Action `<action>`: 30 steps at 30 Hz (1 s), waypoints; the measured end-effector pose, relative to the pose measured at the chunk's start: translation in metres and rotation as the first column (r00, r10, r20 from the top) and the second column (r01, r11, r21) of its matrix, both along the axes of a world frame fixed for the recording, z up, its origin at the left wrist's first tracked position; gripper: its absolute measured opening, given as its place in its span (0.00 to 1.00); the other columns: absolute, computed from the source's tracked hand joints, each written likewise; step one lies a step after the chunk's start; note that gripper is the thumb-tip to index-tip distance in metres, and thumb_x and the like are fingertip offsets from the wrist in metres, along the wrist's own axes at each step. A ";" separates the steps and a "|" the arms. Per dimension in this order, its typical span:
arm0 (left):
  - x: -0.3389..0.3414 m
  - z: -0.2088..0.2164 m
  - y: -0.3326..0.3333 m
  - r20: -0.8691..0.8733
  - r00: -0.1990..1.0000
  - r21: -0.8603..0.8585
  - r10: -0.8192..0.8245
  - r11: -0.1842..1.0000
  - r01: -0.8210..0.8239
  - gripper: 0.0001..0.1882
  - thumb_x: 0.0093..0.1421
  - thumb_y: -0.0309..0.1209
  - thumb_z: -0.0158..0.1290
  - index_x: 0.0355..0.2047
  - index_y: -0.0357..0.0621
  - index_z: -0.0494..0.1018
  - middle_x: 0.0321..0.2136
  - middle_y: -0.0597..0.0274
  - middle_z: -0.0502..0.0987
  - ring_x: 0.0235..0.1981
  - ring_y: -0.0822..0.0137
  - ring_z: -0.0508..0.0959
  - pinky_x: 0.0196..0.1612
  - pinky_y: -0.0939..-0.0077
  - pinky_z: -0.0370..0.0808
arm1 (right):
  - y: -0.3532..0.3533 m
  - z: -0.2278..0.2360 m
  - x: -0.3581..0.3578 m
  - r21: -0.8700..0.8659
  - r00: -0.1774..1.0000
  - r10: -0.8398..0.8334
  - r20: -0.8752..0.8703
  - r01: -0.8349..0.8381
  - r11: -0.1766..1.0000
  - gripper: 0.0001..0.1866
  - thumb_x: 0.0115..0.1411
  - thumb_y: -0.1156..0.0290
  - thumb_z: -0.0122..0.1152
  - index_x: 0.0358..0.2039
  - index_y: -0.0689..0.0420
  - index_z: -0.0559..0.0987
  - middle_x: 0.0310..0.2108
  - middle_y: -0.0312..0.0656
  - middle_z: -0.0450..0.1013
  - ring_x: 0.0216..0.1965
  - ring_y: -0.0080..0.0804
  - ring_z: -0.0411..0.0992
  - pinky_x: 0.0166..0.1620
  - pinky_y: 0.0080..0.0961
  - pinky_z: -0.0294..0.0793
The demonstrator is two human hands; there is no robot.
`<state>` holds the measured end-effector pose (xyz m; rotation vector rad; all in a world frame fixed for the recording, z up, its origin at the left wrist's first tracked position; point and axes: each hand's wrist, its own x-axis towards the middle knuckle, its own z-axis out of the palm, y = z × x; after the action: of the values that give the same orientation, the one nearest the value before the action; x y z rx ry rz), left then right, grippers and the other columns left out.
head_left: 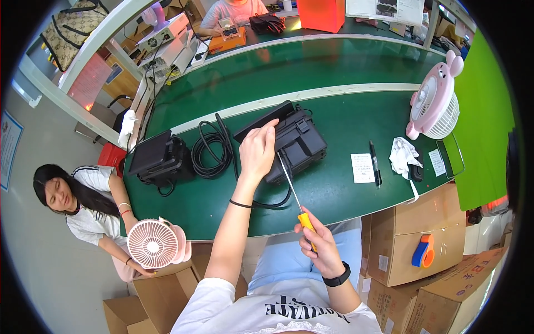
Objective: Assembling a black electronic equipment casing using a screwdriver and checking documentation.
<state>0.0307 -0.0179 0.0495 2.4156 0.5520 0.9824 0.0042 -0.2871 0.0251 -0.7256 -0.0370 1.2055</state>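
Note:
A black plastic box [303, 142] with latches and a flat black panel [267, 119] attached lies on the green table in front of me. My left hand [258, 150] grips its near left side, fingers together against the panel. My right hand [320, 245] is closed round the yellow handle of a screwdriver [295, 192]. Its long metal shaft points up and left, with the tip at the box's near side close to my left hand. The exact contact point is too small to tell. A black cable [272, 205] loops beneath my left wrist toward the box.
Left stand a similar black box [161, 158] and a coiled black cable [211, 153]. Right lie a paper slip [363, 168], pen [375, 161] and white cloth [401, 156], near a pink fan [434, 100]. A person [92, 195] sits left beside another fan [154, 245]; cartons [417, 234] stand below right.

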 end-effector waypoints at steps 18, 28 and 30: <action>-0.063 -0.045 -0.104 0.095 0.986 0.710 0.139 0.685 -0.165 0.20 0.55 0.41 0.59 0.49 0.54 0.81 0.42 0.71 0.81 0.37 0.70 0.79 0.39 0.69 0.74 | 0.040 -0.043 0.093 0.137 0.449 -0.574 0.685 0.694 0.707 0.18 0.75 0.66 0.44 0.60 0.59 0.66 0.48 0.39 0.71 0.32 0.13 0.62 0.28 0.12 0.67; -0.057 -0.076 -0.169 -0.081 0.995 0.491 -0.057 0.867 0.090 0.22 0.62 0.34 0.51 0.57 0.53 0.77 0.59 0.64 0.74 0.59 0.67 0.74 0.63 0.58 0.67 | 0.025 -0.111 0.124 0.100 0.416 -0.496 0.762 0.681 0.725 0.22 0.75 0.66 0.47 0.62 0.66 0.67 0.56 0.43 0.71 0.54 0.29 0.69 0.59 0.26 0.66; -0.070 -0.060 -0.153 0.099 0.940 0.522 -0.327 0.821 0.231 0.19 0.54 0.37 0.61 0.48 0.57 0.82 0.53 0.69 0.79 0.49 0.68 0.80 0.58 0.64 0.72 | 0.023 -0.114 0.126 0.069 0.394 -0.428 0.813 0.665 0.744 0.22 0.75 0.65 0.47 0.62 0.66 0.67 0.57 0.43 0.70 0.56 0.29 0.68 0.60 0.26 0.65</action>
<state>-0.0393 -0.1707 -0.0107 2.6979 -0.1615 1.3255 0.1306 -0.2644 -0.0891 -1.3651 -0.3562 0.1295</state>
